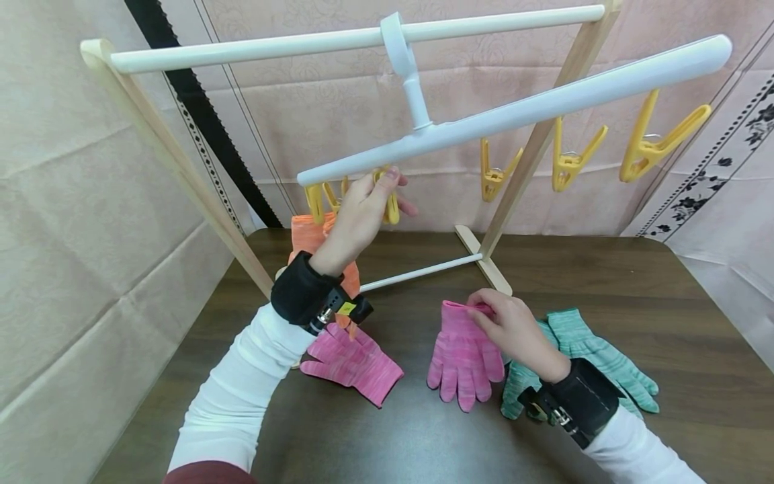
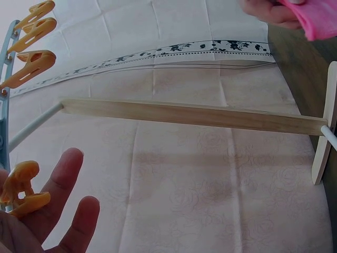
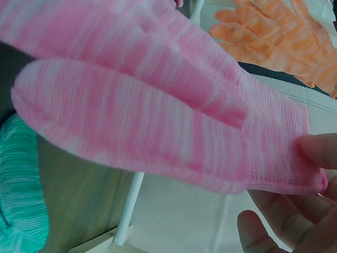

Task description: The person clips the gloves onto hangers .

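Note:
A pale blue hanger [image 1: 514, 111] with yellow clothespins hangs tilted from the rack's top bar. My left hand [image 1: 357, 215] pinches one clothespin [image 1: 392, 210] under the hanger, two fingers stretched out in the left wrist view. Left of it, an orange glove [image 1: 305, 235] hangs, partly hidden by my left arm. Near the table, my right hand [image 1: 514, 329] holds a pink glove [image 1: 462, 359] by its cuff, fingers downward. In the right wrist view thumb and fingers grip the cuff [image 3: 279, 142]. A second pink glove [image 1: 363, 370] lies to the left.
Teal gloves [image 1: 605, 356] lie on the table [image 1: 695, 336], partly under my right wrist. Wooden posts [image 1: 568, 74] and a low white bar [image 1: 417, 272] form the rack. Several more clothespins [image 1: 568, 161] hang on the hanger's right part. Patterned cloth [image 1: 338, 101] stands behind.

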`<state>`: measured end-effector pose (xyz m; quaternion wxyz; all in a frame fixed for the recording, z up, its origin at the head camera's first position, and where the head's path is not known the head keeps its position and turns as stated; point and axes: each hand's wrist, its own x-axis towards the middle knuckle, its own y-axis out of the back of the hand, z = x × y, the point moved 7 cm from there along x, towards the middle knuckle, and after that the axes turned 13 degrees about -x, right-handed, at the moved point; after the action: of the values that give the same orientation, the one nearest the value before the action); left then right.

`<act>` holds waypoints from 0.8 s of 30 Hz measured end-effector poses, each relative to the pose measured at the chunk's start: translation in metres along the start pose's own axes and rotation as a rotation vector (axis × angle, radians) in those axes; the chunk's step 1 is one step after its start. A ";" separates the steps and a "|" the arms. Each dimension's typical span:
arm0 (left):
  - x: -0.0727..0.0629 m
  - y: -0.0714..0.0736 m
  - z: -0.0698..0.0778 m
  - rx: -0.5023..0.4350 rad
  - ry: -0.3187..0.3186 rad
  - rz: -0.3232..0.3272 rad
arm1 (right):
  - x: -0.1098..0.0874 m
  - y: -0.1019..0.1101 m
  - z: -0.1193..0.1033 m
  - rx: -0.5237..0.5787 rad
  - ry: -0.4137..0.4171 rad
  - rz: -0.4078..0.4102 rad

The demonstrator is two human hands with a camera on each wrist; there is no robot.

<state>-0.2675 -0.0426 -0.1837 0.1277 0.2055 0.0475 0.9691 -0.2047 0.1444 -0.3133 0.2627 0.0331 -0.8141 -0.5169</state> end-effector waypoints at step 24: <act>0.000 -0.002 -0.001 -0.009 -0.004 -0.008 | 0.013 0.017 -0.013 0.077 -0.018 0.119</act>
<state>-0.2671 -0.0412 -0.1847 0.1327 0.2069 0.0435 0.9683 -0.2058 0.1372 -0.2891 0.2843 -0.0101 -0.8362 -0.4690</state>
